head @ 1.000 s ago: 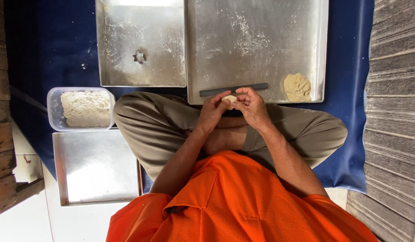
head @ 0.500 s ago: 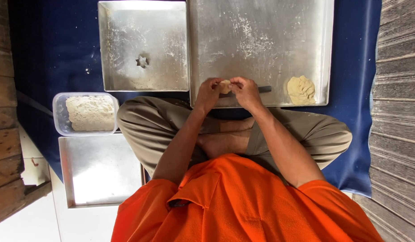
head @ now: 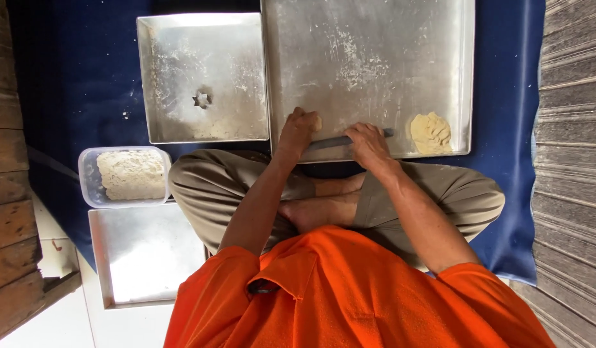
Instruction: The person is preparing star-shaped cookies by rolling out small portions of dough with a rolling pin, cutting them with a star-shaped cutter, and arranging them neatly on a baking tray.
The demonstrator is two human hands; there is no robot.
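Far left I see a plastic tub point(head: 92, 187) of crumbly dough mix, lid off, on the blue mat point(head: 72, 77). Just below it, nearer me, a bare metal tray point(head: 143, 258) half off the mat. Above the tub, a floured square tray point(head: 204, 77) with a small star cutter point(head: 202, 99) lying near its middle, well apart from both hands.

Next, the big tray point(head: 368, 45), edge to edge with the square one, flour streaks across it. My left hand point(head: 296, 132) rests on its near edge, fingers curled shut over a small dough piece point(head: 317, 122); only a pale bit peeks out beside the knuckles, so that piece sits at the tray's near-left corner area under the hand.

Between the hands, a dark flat stick point(head: 340, 140) lies along the tray's near rim. My right hand point(head: 368, 143) sits on it, fingers bent down over its right part; can't tell if it's truly gripped or just pressed.

Further right, a flattened dough lump point(head: 430, 131) on the same tray, near the right hand but not touching.

Crossed legs in khaki below the trays, orange shirt at bottom, wooden boards at both sides
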